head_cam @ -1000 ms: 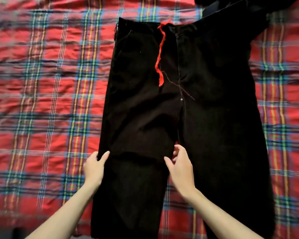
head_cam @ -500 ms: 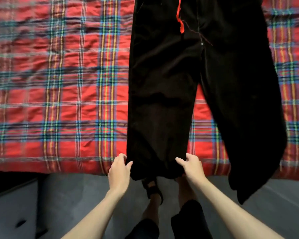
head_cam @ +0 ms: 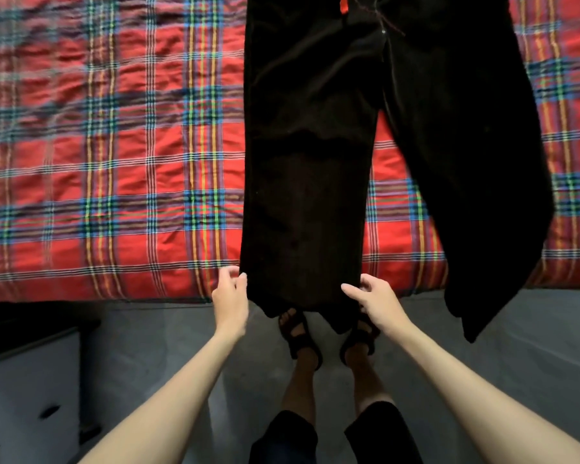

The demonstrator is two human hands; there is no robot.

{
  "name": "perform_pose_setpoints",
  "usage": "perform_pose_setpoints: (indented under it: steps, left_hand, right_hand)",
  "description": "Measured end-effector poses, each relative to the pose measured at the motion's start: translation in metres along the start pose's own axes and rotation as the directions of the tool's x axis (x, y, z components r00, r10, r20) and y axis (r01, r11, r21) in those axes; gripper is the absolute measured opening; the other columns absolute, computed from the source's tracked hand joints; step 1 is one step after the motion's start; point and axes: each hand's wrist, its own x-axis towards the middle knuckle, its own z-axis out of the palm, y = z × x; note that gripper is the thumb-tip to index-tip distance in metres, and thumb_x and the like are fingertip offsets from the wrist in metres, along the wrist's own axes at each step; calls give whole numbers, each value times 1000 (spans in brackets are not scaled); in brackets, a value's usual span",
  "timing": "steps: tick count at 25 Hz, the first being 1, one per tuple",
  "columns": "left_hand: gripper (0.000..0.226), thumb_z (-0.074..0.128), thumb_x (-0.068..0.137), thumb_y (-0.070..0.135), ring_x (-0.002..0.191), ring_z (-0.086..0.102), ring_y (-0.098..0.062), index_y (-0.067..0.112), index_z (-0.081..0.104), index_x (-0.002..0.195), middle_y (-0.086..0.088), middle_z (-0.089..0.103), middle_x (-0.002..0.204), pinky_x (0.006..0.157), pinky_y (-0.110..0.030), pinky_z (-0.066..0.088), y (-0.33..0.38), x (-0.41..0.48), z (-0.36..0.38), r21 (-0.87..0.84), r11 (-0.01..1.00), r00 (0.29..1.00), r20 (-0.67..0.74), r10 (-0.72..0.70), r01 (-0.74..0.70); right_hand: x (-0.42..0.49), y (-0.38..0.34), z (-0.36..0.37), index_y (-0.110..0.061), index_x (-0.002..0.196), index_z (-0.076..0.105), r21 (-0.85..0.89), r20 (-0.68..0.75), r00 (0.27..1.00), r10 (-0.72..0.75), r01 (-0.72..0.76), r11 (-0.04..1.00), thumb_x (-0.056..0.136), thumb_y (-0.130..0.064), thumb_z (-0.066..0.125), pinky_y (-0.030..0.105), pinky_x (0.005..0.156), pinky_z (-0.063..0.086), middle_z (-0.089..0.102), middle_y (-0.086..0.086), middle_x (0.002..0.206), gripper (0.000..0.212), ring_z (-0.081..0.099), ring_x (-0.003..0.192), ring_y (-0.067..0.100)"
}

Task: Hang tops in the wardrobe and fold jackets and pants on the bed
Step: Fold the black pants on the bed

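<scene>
Pants [head_cam: 308, 162]: left hand [head_cam: 230, 296], right hand [head_cam: 377, 304] pinching left leg's near hem edges, likely straightening leg on bed [head_cam: 114, 162] for folding.

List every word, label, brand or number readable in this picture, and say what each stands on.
No readable text anywhere in this view.
The black pants show no tag or print, only a red cord at the top edge.
The plaid bedcover bears only its pattern.
The sandals are too dark to show any brand.
</scene>
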Motion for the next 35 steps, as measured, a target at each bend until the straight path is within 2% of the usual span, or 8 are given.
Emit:
perform_pose_setpoints:
  steps: [4,8,12,19,23,30,33,35]
  left_hand:
    - [15,64,94,25,87,57,-20,16,55,100,-2,62,91,76,-34,42,-10,-15,-3,57,989,991,35,132,-134]
    - [38,64,91,45,101,59,-19,14,55,110,0,64,102,92,-35,46,-21,-21,13,-194,956,956,235,-173,221]
    - [32,64,92,43,99,64,-20,13,67,100,0,71,96,87,-34,49,-30,-32,10,-355,880,899,408,-157,315]
    - [28,54,100,32,107,63,-22,9,58,115,-6,66,111,92,-38,50,19,-58,-56,-320,927,954,278,-108,198]
    - [50,73,87,26,103,59,-21,16,43,125,-3,59,112,94,-41,50,33,-78,-97,-10,1000,966,257,13,-10]
    - [28,64,91,22,89,62,-33,9,51,69,-8,57,78,69,-32,41,46,-108,-126,463,869,978,182,103,-177]
    - [42,66,90,30,83,64,-37,5,49,60,-17,62,73,69,-36,46,54,-109,-136,462,883,985,171,4,-84]
    - [42,71,84,38,88,68,-35,-2,65,73,-24,71,87,78,-38,53,57,-107,-144,224,973,969,219,-112,62]
  right_hand:
    - [-30,-21,11,-4,98,65,344,105,992,69,-102,933,96,-17,60,31,76,57,76,-4,84,14,71,82,15]
    - [-41,-34,21,-5,99,69,504,198,977,82,-173,846,94,-16,61,25,68,57,74,9,95,14,71,81,17]
    - [-52,-44,15,-4,104,67,614,211,972,101,-212,760,86,-17,68,30,81,54,71,10,97,22,69,88,20]
    - [-94,-59,1,-11,114,68,306,186,979,84,-139,942,89,-12,68,41,92,53,74,10,105,25,70,101,26]
    - [-121,-71,3,-6,109,67,264,100,983,154,-175,949,90,-9,67,35,77,55,75,11,98,19,72,93,23]
    - [-160,-98,8,-3,102,65,259,143,985,93,-128,957,91,-7,66,36,80,58,76,5,87,11,73,84,20]
    - [-172,-104,2,-4,108,65,250,152,986,73,-110,962,90,-8,68,31,68,59,76,6,91,19,74,85,19]
    - [-176,-103,-2,-4,96,64,242,91,992,90,-109,964,89,-6,69,34,75,58,75,8,89,9,73,88,23]
